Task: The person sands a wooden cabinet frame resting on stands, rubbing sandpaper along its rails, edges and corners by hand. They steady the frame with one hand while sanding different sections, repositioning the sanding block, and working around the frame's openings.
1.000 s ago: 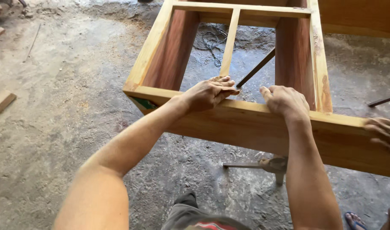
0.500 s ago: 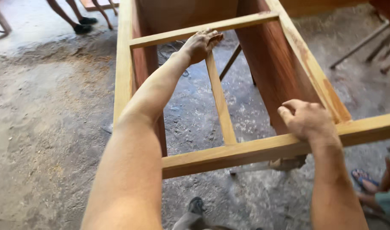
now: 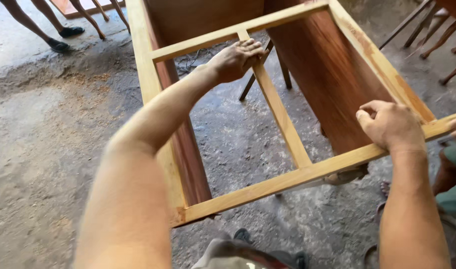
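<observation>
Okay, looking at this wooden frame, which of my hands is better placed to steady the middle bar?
Left. Your left hand already rests on the middle bar near its far end, while your right hand grips the near rail well to the side.

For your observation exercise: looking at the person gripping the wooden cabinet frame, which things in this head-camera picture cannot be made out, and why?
- Left hand fingertips: curled over the centre slat, head view.
- Wooden frame far end: cut off by the top edge.
- Right hand palm: pressed to the front rail, hidden.
- Second person at right: cut off by the edge.
- Standing legs, top left: bodies out of picture.
</observation>
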